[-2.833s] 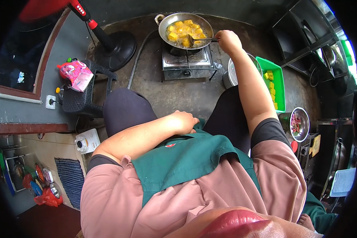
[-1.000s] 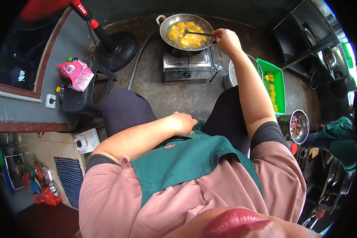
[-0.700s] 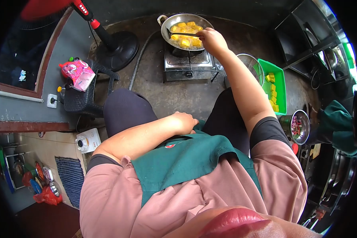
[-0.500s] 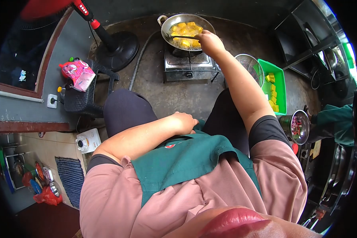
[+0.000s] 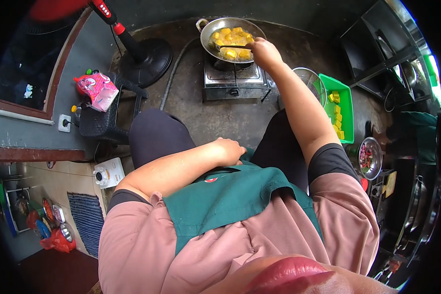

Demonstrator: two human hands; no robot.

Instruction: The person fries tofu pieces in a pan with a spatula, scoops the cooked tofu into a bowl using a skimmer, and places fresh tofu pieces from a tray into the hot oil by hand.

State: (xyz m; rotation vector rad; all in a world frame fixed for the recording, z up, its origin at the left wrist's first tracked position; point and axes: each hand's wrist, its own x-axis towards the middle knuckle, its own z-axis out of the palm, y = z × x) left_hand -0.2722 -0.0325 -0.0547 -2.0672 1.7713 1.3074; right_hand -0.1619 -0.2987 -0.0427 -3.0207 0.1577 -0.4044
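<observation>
My right hand (image 5: 266,54) is closed round the black handle of a spatula (image 5: 234,47), held over a wok (image 5: 206,30). The spatula's far end dips into bubbling oil at the wok's left side and is partly hidden. Several yellow blocks (image 5: 230,53), which look like tofu, are frying there. Under the wok stands a gas stove (image 5: 234,81). My left hand (image 5: 229,151) lies in my lap on the green apron (image 5: 220,201). Its fingers are curled, and whatever is inside them is hidden.
Right of the stove, a wire strainer (image 5: 308,81) leans by a green tray (image 5: 346,122) with more yellow blocks. A metal bowl (image 5: 376,171) holds chopped red pieces. A person's green sleeve (image 5: 421,125) is beyond it. Leftward are a stool (image 5: 100,128), fan base (image 5: 149,63) and gas hose (image 5: 169,81).
My right hand and the spatula have shifted slightly right over the wok. At the right, the other person's sleeve has moved up and away from the metal bowl. My left hand stays put.
</observation>
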